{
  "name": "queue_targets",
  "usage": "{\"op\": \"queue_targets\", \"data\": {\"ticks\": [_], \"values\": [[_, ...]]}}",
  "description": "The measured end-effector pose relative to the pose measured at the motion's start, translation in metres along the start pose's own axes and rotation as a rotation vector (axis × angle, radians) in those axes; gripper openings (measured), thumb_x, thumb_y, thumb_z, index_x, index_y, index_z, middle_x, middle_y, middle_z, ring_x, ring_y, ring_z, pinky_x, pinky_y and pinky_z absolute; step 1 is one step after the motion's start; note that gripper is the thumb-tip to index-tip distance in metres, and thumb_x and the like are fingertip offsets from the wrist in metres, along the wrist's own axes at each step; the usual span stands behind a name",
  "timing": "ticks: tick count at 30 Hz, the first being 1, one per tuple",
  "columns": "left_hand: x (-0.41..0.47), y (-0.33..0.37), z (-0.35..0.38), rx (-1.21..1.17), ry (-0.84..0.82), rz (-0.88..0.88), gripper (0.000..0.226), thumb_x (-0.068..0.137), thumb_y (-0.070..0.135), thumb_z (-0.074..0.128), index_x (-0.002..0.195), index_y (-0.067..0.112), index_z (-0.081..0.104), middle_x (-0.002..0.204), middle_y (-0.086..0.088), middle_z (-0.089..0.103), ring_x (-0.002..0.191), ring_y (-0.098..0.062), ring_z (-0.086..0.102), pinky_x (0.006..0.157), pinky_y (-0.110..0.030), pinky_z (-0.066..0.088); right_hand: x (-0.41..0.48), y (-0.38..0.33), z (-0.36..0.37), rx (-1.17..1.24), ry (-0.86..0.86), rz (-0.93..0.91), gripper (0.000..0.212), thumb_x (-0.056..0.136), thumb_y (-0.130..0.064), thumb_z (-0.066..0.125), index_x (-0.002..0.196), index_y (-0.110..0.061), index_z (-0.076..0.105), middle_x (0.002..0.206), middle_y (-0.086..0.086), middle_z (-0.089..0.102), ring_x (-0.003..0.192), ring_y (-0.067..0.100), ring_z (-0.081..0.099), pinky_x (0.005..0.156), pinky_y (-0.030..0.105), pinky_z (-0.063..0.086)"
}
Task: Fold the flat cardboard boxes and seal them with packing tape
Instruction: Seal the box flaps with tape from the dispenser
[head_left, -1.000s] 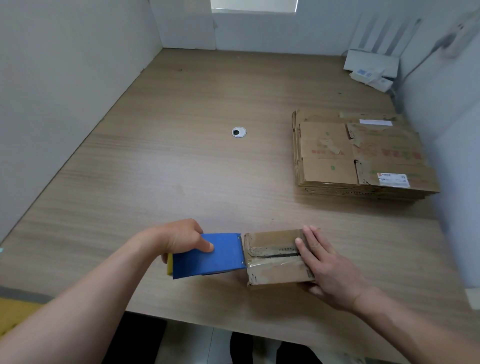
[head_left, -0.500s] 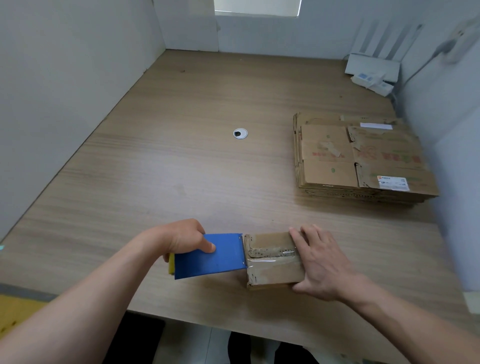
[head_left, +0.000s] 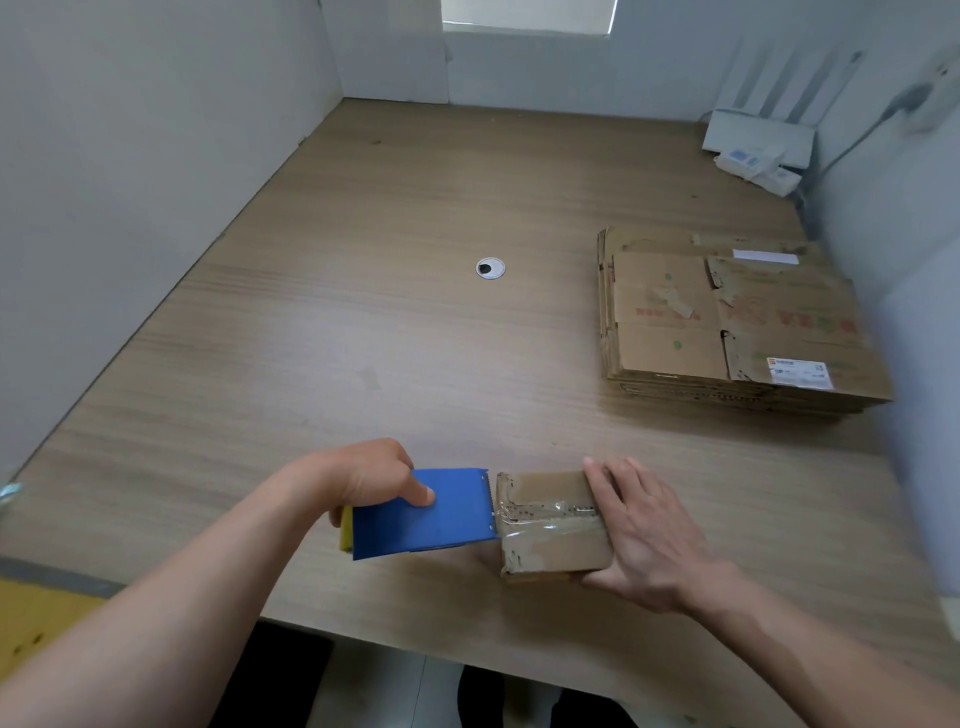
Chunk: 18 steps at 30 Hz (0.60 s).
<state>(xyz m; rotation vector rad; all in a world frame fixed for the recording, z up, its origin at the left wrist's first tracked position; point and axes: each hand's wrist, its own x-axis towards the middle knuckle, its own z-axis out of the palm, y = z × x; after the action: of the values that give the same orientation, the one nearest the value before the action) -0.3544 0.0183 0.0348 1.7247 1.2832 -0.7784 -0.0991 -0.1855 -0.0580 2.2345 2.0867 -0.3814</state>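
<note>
Gripping blue tape dispenser (head_left: 421, 514) w/ left hand (head_left: 374, 473), fingers (head_left: 422, 496) curled round it, blade end against small box (head_left: 545, 545) at front of surface (head_left: 363, 322). Pressing right hand (head_left: 649, 535) on box top, fingers straight. Flat-box stack (head_left: 727, 322) far right.

matt cardboard box (head_left: 558, 551), glossy clear tape (head_left: 550, 527)
my blue dispenser (head_left: 436, 525) looks like smooth plastic; the table (head_left: 363, 338) is matt wood grain.
</note>
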Motion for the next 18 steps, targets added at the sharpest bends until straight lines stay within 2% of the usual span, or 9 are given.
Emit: {"op": "queue_targets", "data": {"ticks": [2,8,13,16,18], "values": [[0.000,0.005,-0.001,0.035,0.002,-0.015,0.031,0.090,0.041,0.063,0.107,0.015,0.065,0.101,-0.006,0.063,0.093,-0.028,0.062,0.072,-0.041,0.055,0.000,0.000,0.001,-0.008,0.004,0.000,0.129,0.061,-0.092,0.049,0.156,-0.008,0.023,0.143,0.010,0.036,0.134,0.033,0.035,0.112,0.048,0.038],[-0.006,0.027,-0.010,0.171,0.024,-0.003,0.036,0.093,0.042,0.061,0.113,0.012,0.065,0.097,-0.002,0.061,0.078,-0.016,0.056,0.055,-0.031,0.044,0.001,0.000,0.001,0.003,0.008,-0.003,0.127,0.060,-0.089,0.053,0.154,-0.007,0.029,0.140,0.011,0.039,0.131,0.035,0.039,0.109,0.050,0.042],[-0.010,0.040,-0.008,0.242,0.042,0.000,0.036,0.095,0.042,0.059,0.113,0.011,0.064,0.087,0.001,0.057,0.071,-0.011,0.051,0.051,-0.026,0.037,0.001,0.000,0.002,0.013,0.019,-0.006,0.124,0.061,-0.089,0.053,0.151,-0.006,0.034,0.139,0.011,0.041,0.130,0.036,0.041,0.108,0.051,0.042],[-0.007,0.047,-0.005,0.274,0.084,0.017,0.029,0.093,0.041,0.061,0.091,0.012,0.061,0.082,0.000,0.055,0.069,-0.014,0.050,0.055,-0.029,0.036,0.000,0.000,0.002,0.014,0.023,-0.007,0.124,0.061,-0.088,0.054,0.151,-0.006,0.035,0.138,0.011,0.042,0.129,0.035,0.041,0.108,0.051,0.043],[-0.006,0.049,-0.002,0.310,0.130,0.035,0.033,0.091,0.042,0.062,0.076,0.014,0.054,0.076,-0.001,0.054,0.067,-0.016,0.049,0.058,-0.030,0.035,0.000,-0.002,0.000,0.019,0.032,-0.004,0.123,0.058,-0.087,0.056,0.150,-0.006,0.037,0.136,0.010,0.043,0.127,0.035,0.043,0.107,0.050,0.044]]}}
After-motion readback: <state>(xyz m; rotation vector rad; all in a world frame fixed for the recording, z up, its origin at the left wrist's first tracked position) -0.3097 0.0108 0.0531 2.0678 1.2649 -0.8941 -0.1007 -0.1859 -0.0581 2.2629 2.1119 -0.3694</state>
